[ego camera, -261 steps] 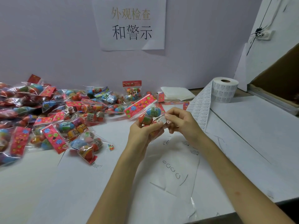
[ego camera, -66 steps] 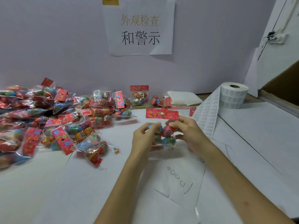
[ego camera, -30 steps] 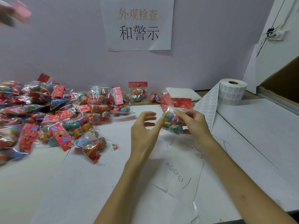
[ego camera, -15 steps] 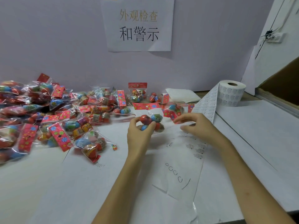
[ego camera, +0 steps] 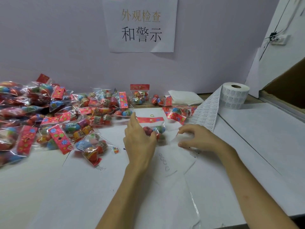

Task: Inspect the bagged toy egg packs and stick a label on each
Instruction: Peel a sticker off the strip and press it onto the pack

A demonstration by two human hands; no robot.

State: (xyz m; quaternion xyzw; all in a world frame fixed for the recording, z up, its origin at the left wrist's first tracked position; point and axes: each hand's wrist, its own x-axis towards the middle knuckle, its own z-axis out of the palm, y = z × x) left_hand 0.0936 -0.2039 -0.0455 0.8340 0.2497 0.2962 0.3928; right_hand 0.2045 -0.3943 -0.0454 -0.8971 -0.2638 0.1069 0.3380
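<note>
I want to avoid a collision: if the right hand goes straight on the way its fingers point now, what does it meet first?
Probably the egg pack held by the left hand. The right hand points leftward at it; the gap between looks free, though depth is unclear.

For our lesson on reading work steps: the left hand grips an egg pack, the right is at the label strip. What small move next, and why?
Probably the right hand peels one label off the label strip and brings it to the egg pack: its fingertips touch that strip, and the left hand holds the pack close beside.
</note>
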